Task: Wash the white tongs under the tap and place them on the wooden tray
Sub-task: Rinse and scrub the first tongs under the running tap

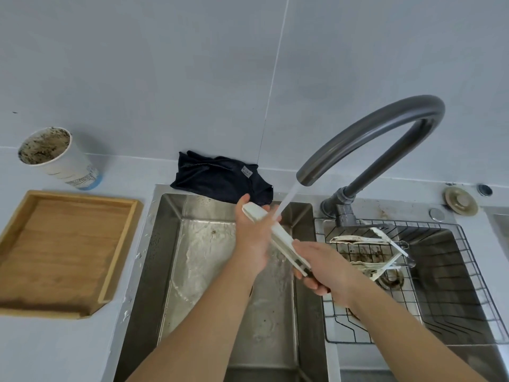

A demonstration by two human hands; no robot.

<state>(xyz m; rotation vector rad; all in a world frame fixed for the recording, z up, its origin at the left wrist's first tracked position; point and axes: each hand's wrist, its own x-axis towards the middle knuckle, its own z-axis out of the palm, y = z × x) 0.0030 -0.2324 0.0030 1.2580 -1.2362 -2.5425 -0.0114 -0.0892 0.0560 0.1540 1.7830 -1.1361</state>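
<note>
I hold the white tongs (278, 235) over the left sink basin (198, 260), slanted from upper left to lower right. My left hand (252, 235) grips their upper end, and my right hand (325, 268) grips the lower end. Water streams from the dark grey tap (371, 136) onto the tongs near my left hand. The wooden tray (30, 205) lies on the counter left of the sink, with nothing in it.
A wire rack (454, 274) sits in the right basin with several dirty white utensils (369, 252). A dark cloth (220, 176) lies behind the sink. A stained paper cup (57, 157) stands behind the tray. A round drain plug (460, 201) rests at the far right.
</note>
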